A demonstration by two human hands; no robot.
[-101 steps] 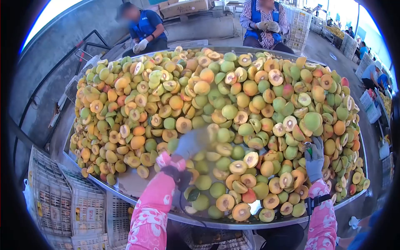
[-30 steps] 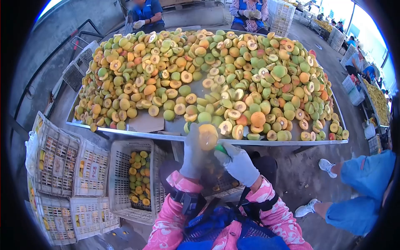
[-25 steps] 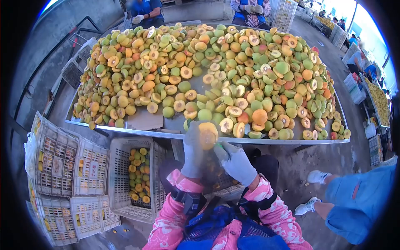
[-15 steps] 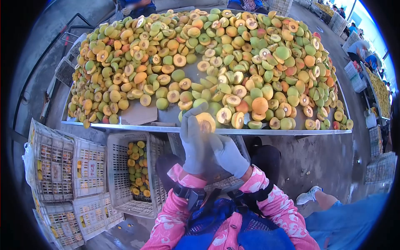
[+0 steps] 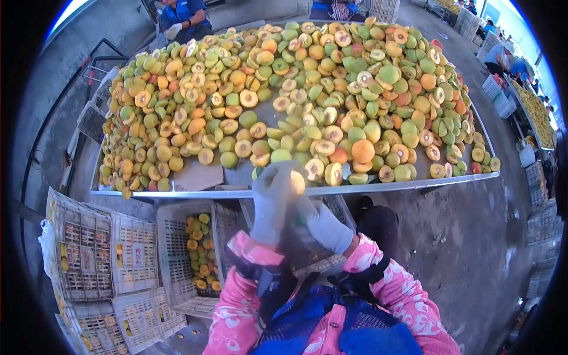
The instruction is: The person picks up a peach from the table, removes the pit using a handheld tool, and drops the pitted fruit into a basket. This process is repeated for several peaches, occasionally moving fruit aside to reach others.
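My left hand (image 5: 269,201), in a pale work glove, is raised at the front edge of the table. Between its thumb and fingers is an apricot half (image 5: 297,182) with its orange cut face showing. My right hand (image 5: 329,227), gloved the same way, is just below and to the right. Its fingers are curled and smeared by motion; whatever lies in them I cannot make out. Beyond both hands, a large heap of whole and halved apricots (image 5: 362,151) covers the metal-edged table (image 5: 355,190), many halves with pits in them.
A plastic crate (image 5: 171,260) partly filled with apricots stands below the table, left of my legs. More crates (image 5: 137,255) are stacked farther left. A person in blue (image 5: 188,18) is at the far side. Another fruit-covered table (image 5: 535,115) stands at the far right.
Both hands stay close together near the table edge. The apricot half has turned and sits lower beside the left fingers. My view has shifted slightly, showing more of the person opposite.
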